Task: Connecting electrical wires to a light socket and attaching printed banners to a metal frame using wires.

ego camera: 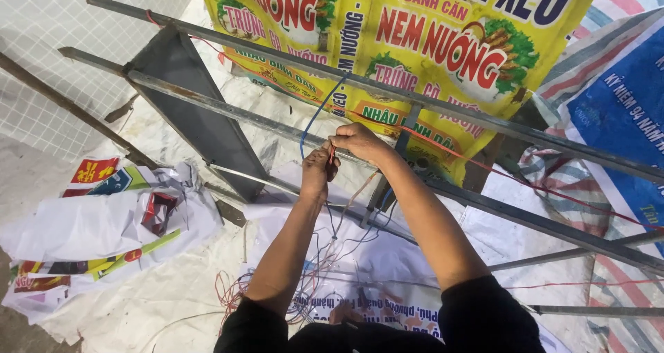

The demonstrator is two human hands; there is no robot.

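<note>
My left hand point(317, 171) and my right hand point(356, 142) meet at a grey metal bar point(228, 109) of a frame that crosses the view. Both pinch a thin red wire point(331, 154) against the bar, fingers closed. A blue wire point(319, 109) rises from the same spot to the upper bar point(415, 98). A red wire point(526, 183) runs off to the right along the frame. Loose red, blue and pale wires point(325, 256) hang down between my forearms.
A yellow printed banner point(443, 42) lies behind the frame, a blue one point(622, 111) at the right. Crumpled printed sheets point(104, 228) lie at the left on white tarpaulin point(173, 304). A dark metal panel point(200, 118) stands in the frame. White tiled surface point(62, 21) at upper left.
</note>
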